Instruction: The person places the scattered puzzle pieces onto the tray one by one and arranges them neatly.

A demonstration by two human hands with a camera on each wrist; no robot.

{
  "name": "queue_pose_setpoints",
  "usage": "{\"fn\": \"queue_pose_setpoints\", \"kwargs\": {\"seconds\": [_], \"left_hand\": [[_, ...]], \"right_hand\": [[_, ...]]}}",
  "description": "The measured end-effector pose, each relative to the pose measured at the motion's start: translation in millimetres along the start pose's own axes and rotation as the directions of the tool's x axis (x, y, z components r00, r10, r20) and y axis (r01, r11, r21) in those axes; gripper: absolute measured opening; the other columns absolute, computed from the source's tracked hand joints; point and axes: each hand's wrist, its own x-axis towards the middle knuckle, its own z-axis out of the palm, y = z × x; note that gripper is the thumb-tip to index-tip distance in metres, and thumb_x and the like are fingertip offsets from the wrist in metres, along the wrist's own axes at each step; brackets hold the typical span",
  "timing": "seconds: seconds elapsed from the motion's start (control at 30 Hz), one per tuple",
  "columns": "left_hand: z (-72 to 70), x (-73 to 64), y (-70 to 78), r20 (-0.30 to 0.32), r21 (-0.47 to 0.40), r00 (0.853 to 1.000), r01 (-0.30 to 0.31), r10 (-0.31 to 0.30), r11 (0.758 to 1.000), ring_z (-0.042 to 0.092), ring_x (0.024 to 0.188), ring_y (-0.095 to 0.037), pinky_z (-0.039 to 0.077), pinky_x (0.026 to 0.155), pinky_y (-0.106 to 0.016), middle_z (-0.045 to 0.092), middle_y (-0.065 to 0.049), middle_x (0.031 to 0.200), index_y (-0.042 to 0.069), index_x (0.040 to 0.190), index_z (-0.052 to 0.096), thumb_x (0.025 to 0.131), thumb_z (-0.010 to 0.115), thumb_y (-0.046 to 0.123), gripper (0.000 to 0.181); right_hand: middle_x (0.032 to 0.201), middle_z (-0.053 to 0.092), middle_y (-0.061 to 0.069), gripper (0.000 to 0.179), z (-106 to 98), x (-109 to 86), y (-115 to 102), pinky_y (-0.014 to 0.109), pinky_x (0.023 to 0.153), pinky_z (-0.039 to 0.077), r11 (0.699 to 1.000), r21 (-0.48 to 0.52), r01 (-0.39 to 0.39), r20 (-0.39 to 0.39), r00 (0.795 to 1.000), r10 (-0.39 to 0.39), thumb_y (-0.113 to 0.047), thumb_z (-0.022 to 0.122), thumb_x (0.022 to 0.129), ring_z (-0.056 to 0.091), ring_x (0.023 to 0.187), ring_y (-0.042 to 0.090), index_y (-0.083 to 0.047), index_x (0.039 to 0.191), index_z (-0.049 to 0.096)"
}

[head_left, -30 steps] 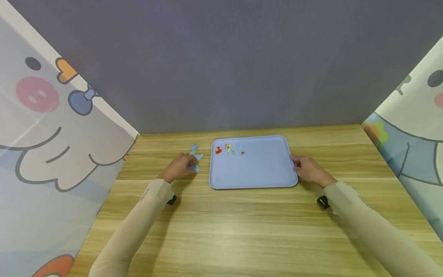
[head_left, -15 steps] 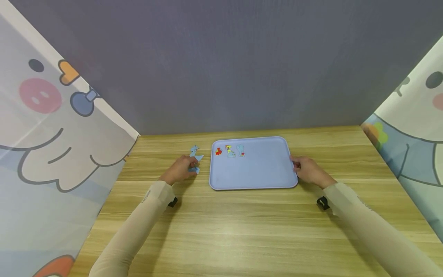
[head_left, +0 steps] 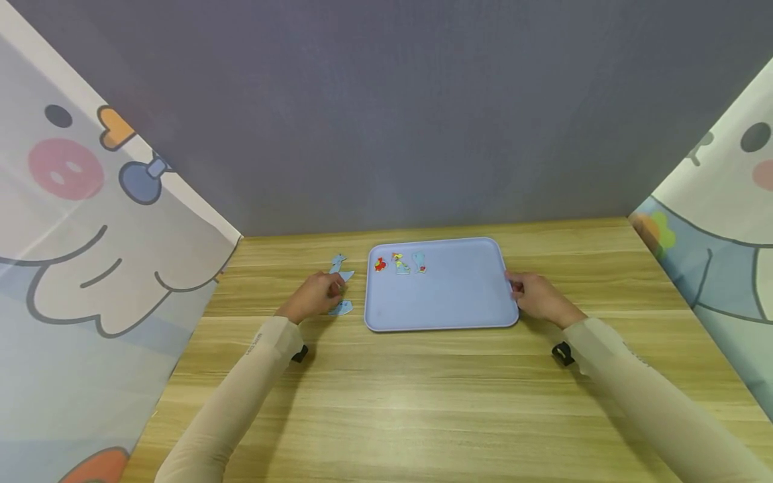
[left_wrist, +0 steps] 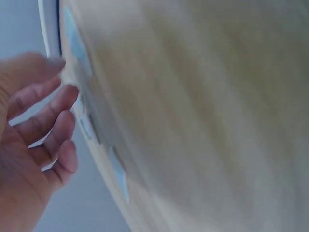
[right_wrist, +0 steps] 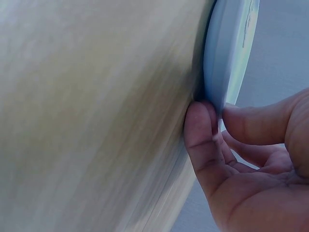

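Blue pieces [head_left: 341, 308] lie by my loosely curved, seemingly empty left hand [head_left: 311, 295], best kept light at their edges while my right hand [head_left: 540, 296] pinches the tray [head_left: 441, 295].

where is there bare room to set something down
Bare: the table between the beige sleeves, on the person's side of the tray; also the tray's right and near parts, away from its colourful pieces. Crowded: left of the tray, with the left hand among blue pieces, and its right edge, pinched by the right hand.
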Motion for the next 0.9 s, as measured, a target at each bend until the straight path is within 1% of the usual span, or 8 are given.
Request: {"fn": "queue_pose_setpoints", "kwargs": {"seconds": [0.13,0.27,0.33,0.43,0.5,0.6,0.77,0.9], "left_hand": [[-5.7,-5.2,0.7,0.037,-0.034,0.999,0.027,-0.025,0.999,0.060,0.086,-0.019,0.050,0.075,-0.036,0.064,-0.003,0.091,0.006,0.105,0.064,0.084,0.071,0.011,0.023],[-9.4,-12.2,3.3,0.084,-0.016,0.994,0.070,-0.069,0.997,0.061,0.086,-0.021,0.050,0.077,-0.039,0.064,-0.005,0.091,0.005,0.108,0.062,0.081,0.076,0.019,0.034],[-9.0,-15.1,4.7,0.090,0.000,0.992,0.094,-0.093,0.996,0.059,0.082,-0.019,0.050,0.075,-0.039,0.063,-0.004,0.089,0.005,0.110,0.061,0.079,0.078,0.024,0.041],[-6.5,-17.2,6.9,0.076,0.011,0.990,0.115,-0.115,0.993,0.054,0.072,-0.016,0.047,0.068,-0.035,0.060,-0.001,0.080,0.005,0.111,0.061,0.077,0.079,0.027,0.045],[-4.7,-17.9,8.0,0.066,0.005,0.991,0.112,-0.112,0.994,0.050,0.066,-0.014,0.044,0.063,-0.033,0.057,0.000,0.074,0.004,0.111,0.061,0.076,0.078,0.026,0.045],[-2.6,-18.2,8.2,0.065,0.000,0.994,0.084,-0.083,0.997,0.046,0.062,-0.013,0.040,0.059,-0.031,0.053,0.002,0.068,0.004,0.109,0.061,0.076,0.078,0.023,0.041],[0.0,-17.9,8.3,0.076,-0.001,0.996,0.040,-0.040,0.999,0.046,0.063,-0.011,0.042,0.060,-0.029,0.053,0.004,0.069,0.006,0.106,0.062,0.080,0.076,0.018,0.032],[2.7,-17.1,10.0,0.074,-0.011,0.997,0.026,-0.025,1.000,0.046,0.060,-0.010,0.042,0.057,-0.028,0.053,0.003,0.067,0.004,0.107,0.061,0.083,0.073,0.014,0.029]], "right_hand": [[0.084,0.056,0.013,0.046,0,0.0,0,0.032,0.064,0.044,1.000,-0.006,-0.001,-0.002,1.000,0.001,0.007,0.053,0.087,0.051,0.076,0.024,0.019,0.130,0.041],[0.084,0.056,0.014,0.046,-1,-0.2,1,0.032,0.063,0.044,1.000,-0.004,-0.003,0.000,1.000,0.003,0.007,0.053,0.087,0.051,0.076,0.025,0.019,0.130,0.041],[0.083,0.056,0.014,0.046,-1,-0.5,2,0.031,0.062,0.044,1.000,-0.006,0.001,-0.001,1.000,-0.001,0.007,0.053,0.087,0.051,0.075,0.024,0.020,0.130,0.041],[0.084,0.056,0.013,0.046,-1,-0.5,2,0.030,0.062,0.043,1.000,-0.013,0.002,-0.002,1.000,-0.002,0.007,0.054,0.087,0.050,0.075,0.024,0.019,0.130,0.041],[0.084,0.056,0.014,0.046,-1,-0.5,2,0.030,0.063,0.043,1.000,-0.015,0.001,-0.004,1.000,-0.001,0.007,0.054,0.087,0.051,0.075,0.024,0.019,0.130,0.042],[0.087,0.058,0.015,0.046,-1,-0.5,1,0.031,0.064,0.044,1.000,-0.016,-0.004,-0.001,1.000,0.004,0.007,0.054,0.087,0.051,0.077,0.024,0.019,0.130,0.041],[0.086,0.056,0.015,0.046,-1,0.2,1,0.034,0.066,0.044,1.000,-0.009,0.001,0.002,1.000,-0.001,0.008,0.054,0.087,0.051,0.078,0.026,0.020,0.130,0.041],[0.085,0.054,0.014,0.046,0,0.7,1,0.035,0.066,0.043,1.000,-0.006,0.002,0.002,1.000,-0.002,0.008,0.055,0.087,0.050,0.078,0.026,0.020,0.129,0.041]]}}
